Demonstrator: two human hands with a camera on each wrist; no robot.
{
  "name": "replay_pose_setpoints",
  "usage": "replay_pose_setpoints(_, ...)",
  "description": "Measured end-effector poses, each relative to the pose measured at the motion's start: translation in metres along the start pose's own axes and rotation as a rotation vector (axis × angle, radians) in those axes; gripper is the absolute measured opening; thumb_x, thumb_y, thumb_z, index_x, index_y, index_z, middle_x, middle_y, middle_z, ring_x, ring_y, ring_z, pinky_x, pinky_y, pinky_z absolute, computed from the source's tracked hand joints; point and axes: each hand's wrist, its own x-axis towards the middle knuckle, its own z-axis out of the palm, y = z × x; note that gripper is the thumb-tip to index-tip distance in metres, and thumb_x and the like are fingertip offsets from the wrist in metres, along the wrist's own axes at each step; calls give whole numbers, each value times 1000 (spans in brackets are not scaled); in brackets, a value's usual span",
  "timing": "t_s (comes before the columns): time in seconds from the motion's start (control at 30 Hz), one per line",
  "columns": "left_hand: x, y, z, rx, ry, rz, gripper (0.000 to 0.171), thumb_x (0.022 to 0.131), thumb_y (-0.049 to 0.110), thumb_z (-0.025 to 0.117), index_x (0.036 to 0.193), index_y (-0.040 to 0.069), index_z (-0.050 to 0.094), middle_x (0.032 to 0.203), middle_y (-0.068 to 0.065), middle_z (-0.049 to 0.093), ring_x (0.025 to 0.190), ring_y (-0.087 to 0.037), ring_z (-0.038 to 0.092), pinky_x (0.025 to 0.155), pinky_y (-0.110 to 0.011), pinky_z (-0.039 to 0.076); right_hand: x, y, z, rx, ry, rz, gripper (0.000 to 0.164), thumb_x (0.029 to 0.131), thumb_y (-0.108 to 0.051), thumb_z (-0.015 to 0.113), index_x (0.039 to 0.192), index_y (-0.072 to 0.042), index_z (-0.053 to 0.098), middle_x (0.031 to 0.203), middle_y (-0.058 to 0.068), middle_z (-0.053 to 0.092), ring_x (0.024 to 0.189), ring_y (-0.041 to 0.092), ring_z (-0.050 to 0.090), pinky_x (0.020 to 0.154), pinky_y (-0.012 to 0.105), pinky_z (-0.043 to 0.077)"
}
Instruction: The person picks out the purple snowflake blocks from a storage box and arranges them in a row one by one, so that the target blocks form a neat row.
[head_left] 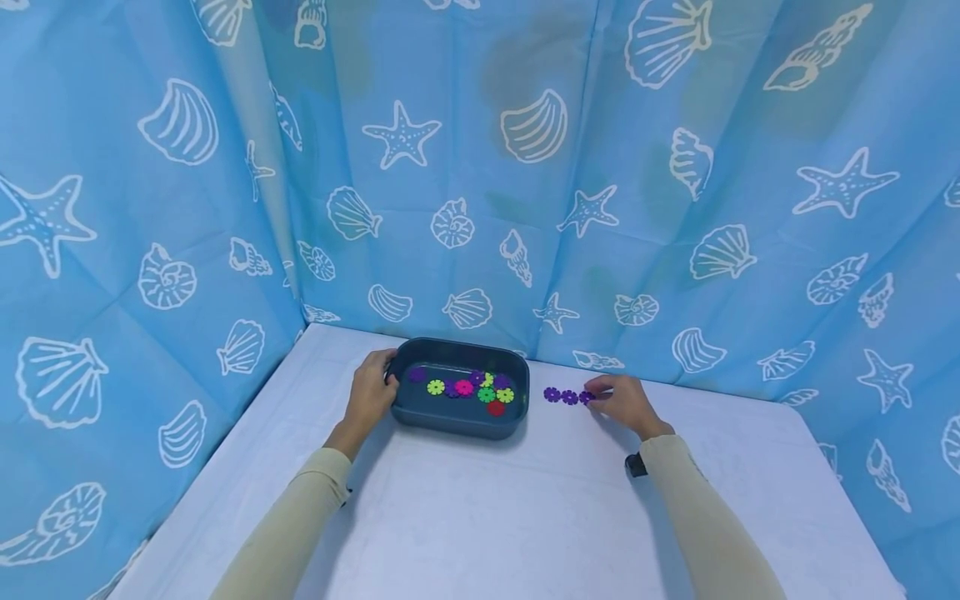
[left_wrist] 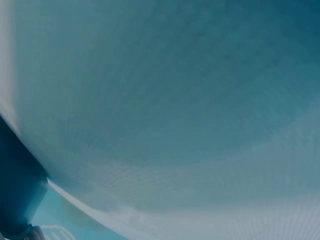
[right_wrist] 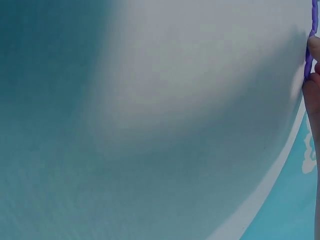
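Note:
A dark grey plastic bin (head_left: pixel 457 423) stands at the back of the table with flower-shaped discs in it. My left hand (head_left: pixel 371 387) grips its left end, the thumb over the rim. Right of the bin lies a row of 3 purple flower-shaped discs (head_left: pixel 570 397). My right hand (head_left: pixel 622 402) pinches the rightmost purple disc (head_left: pixel 587 398) by its edges. In the right wrist view, the fingertips (right_wrist: pixel 314 46) and part of the purple row (right_wrist: pixel 308 60) show at the right edge. The left wrist view shows mostly blurred table, with the bin (left_wrist: pixel 20 180) at lower left.
Inside the bin, yellow discs (head_left: pixel 436 387), a pink disc (head_left: pixel 464 387), a green disc (head_left: pixel 487 395), a red disc (head_left: pixel 496 408) and several purple ones lie loosely. A white cloth covers the table (head_left: pixel 480 517). Behind it hangs a blue shell-patterned curtain (head_left: pixel 480 275).

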Motion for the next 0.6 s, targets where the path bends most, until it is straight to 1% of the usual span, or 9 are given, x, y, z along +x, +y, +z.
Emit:
replay_pose_setpoints(0.13, -1, 0, 0, 6, -2, -2, 45, 88, -8, 58, 133, -5, 52, 131, -21, 54, 124, -32, 53, 105, -42, 46, 0, 1, 2, -2, 6, 0, 32, 85, -4, 72, 117, -7, 69, 116, 11, 66, 108, 31, 62, 96, 48, 52)
replay_pose_setpoints(0.4, -1, 1, 0, 8, 18, 18, 44, 87, -10, 58, 131, -6, 53, 129, -22, 55, 121, -33, 55, 104, -44, 47, 0, 2, 4, -12, 11, -21, 30, 85, -5, 73, 115, -7, 70, 115, 12, 67, 107, 31, 62, 95, 48, 53)
replay_pose_setpoints(0.6, -1, 0, 1, 13, 19, 20, 44, 88, -9, 58, 131, -6, 53, 129, -22, 54, 122, -34, 54, 104, -44, 47, 1, 0, 1, -19, 7, 1, 30, 85, -9, 73, 115, -8, 70, 116, 11, 66, 107, 32, 61, 94, 48, 54)
